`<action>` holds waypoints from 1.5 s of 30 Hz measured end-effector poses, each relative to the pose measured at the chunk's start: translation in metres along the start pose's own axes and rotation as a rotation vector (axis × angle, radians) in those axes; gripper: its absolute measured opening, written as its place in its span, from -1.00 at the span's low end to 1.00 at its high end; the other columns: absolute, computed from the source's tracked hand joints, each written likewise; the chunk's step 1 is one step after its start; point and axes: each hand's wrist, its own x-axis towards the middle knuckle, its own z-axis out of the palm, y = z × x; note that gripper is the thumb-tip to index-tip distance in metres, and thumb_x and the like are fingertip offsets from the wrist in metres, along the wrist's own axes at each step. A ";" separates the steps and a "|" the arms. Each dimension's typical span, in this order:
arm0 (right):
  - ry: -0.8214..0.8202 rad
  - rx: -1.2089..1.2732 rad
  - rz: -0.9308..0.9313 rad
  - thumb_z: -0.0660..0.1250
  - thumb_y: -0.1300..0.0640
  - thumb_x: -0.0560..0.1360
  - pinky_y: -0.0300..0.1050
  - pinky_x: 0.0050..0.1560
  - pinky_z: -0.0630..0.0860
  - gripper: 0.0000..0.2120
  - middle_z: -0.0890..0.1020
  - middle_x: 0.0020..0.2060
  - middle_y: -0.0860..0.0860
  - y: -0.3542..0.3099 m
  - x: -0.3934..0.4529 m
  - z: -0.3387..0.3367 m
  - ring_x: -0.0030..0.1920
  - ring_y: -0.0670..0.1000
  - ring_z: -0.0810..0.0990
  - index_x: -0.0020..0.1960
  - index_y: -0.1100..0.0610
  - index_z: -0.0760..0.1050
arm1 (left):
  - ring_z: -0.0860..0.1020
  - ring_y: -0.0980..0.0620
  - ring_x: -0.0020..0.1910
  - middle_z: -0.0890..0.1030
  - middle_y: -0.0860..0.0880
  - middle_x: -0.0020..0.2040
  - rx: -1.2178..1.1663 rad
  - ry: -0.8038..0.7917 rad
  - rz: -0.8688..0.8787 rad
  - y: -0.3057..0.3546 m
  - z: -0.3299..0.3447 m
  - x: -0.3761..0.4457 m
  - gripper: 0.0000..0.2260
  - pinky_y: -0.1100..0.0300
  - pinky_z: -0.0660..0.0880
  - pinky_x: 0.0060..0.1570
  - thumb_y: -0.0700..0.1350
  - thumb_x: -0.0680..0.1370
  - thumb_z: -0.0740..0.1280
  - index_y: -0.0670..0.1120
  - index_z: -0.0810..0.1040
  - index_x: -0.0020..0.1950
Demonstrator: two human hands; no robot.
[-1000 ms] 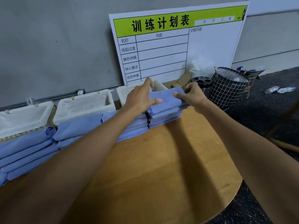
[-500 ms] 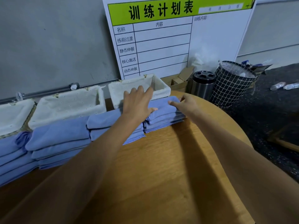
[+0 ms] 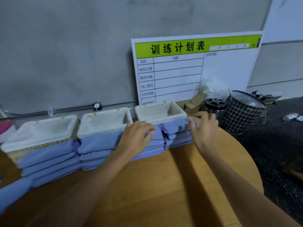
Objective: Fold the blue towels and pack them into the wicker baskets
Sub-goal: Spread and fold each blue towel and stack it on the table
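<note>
Holding the rightmost stack of folded blue towels (image 3: 177,135) from both ends, I have my left hand (image 3: 136,138) on its left side with the fingers curled onto the cloth, and my right hand (image 3: 204,128) pinching the top right corner. So both grips are closed on this stack. It lies on the wooden bench (image 3: 164,185), directly in front of the rightmost wicker basket (image 3: 161,110), touching its front wall.

I judge the step is to lift this stack and put it into that basket, which has nothing in it. To do it well, I should press the layers together from both sides, lift them level so no layer slides out, and clear the white lining rim before lowering.

Two more baskets, the middle basket (image 3: 105,119) and the left basket (image 3: 39,130), stand in the same row, each with its own towel pile in front: the middle pile (image 3: 98,148) and the left pile (image 3: 49,159). The middle pile touches my stack, so it may be dragged along. Behind stand a white planning board (image 3: 195,68), a dark steel bin (image 3: 214,107) and a grid-pattern bin (image 3: 242,112); they are not in my way.
</note>
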 end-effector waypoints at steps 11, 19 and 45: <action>-0.619 0.231 -0.478 0.27 -0.08 0.57 -0.03 -0.14 0.45 -0.81 0.54 -0.10 -0.01 -0.154 -0.194 0.023 -0.07 0.10 0.56 -0.02 0.03 0.53 | 0.41 0.30 -0.19 0.64 0.17 0.02 0.057 -0.257 -0.397 -0.079 -0.120 -0.227 -0.85 0.43 0.29 -0.25 0.03 0.63 0.26 0.12 0.62 0.09; -0.731 0.317 -0.563 0.31 -0.04 0.59 -0.15 -0.13 0.45 -0.90 0.53 -0.12 -0.13 -0.257 -0.243 0.043 -0.08 -0.09 0.50 -0.05 -0.03 0.49 | 0.58 0.03 -0.16 0.65 0.03 -0.12 0.080 -0.091 -0.635 -0.142 -0.174 -0.292 -0.80 0.05 0.52 -0.12 -0.02 0.57 0.20 0.02 0.61 -0.10; -1.102 0.682 -0.516 0.31 0.01 0.62 -0.21 0.23 0.44 -0.67 0.56 0.26 -0.06 -0.398 -0.282 0.111 0.22 -0.11 0.52 0.35 0.06 0.49 | 0.56 -0.02 -0.20 0.58 0.03 -0.19 -0.052 0.139 -0.704 -0.245 -0.266 -0.332 -0.88 -0.03 0.52 -0.12 0.03 0.65 0.21 0.04 0.44 -0.05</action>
